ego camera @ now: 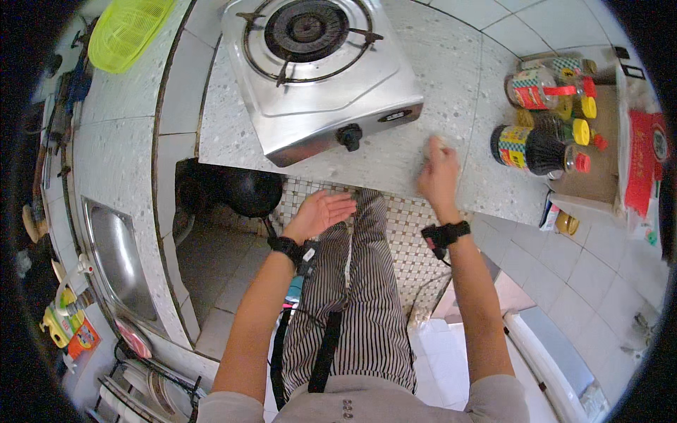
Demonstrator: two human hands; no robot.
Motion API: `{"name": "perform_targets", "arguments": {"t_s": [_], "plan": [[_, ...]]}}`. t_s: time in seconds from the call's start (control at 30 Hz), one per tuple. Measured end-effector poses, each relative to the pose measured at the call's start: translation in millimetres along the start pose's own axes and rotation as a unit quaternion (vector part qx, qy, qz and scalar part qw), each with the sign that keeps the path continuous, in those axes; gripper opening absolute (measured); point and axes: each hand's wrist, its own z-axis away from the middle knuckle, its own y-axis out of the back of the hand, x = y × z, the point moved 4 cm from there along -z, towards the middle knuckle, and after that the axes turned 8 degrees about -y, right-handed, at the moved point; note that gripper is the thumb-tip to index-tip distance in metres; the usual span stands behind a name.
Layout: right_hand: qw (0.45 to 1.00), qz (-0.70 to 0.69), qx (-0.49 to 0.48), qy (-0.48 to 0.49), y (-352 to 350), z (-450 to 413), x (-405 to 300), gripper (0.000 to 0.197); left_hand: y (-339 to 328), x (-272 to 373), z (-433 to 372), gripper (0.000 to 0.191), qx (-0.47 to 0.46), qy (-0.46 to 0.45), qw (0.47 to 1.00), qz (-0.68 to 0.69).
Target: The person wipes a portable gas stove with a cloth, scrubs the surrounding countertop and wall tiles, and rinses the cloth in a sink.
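My left hand (323, 212) is held palm up with its fingers extended, beyond the counter's front edge and near a black wok (248, 190) on the lower level. Over the stone-look counter (391, 164), my right hand (440, 172) is slightly blurred, its fingers curled; whether something small is between the fingertips cannot be told. A stainless steel gas stove (328, 100) with a black burner stands on the counter, to the left of my right hand. Its black knob (349, 137) faces me. Both wrists wear black straps with small devices.
Sauce bottles (529, 149) with red and yellow caps lie at the right beside a jar (531, 89) and an open box (587, 180). A yellow-green plastic basket (127, 34) is at upper left. A steel sink (120, 259) and a dish rack (143, 388) are at left.
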Motion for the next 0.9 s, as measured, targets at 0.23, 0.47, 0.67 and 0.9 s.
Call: {"name": "perform_targets", "arguments": {"t_s": [0.23, 0.47, 0.67, 0.9], "plan": [[0.989, -0.038, -0.074, 0.12, -44.1, 47.5, -140.5, 0.063, 10.8, 46.0, -16.1, 0.056, -0.03, -0.001, 1.0, 0.005], [0.939, -0.224, -0.203, 0.162, -87.3, 90.5, -211.2, 0.052, 35.8, 63.7, 10.7, 0.035, 0.086, -0.05, 0.995, 0.012], [0.956, -0.221, -0.12, 0.151, -73.0, 90.5, -266.4, 0.056, 89.9, 97.9, 50.0, 0.032, 0.051, -0.122, 0.988, 0.074], [0.959, -0.202, -0.158, 0.12, -119.9, 84.1, -304.4, 0.054, 81.7, 124.1, 61.3, 0.027, -0.069, -0.115, 0.982, 0.13]]}}
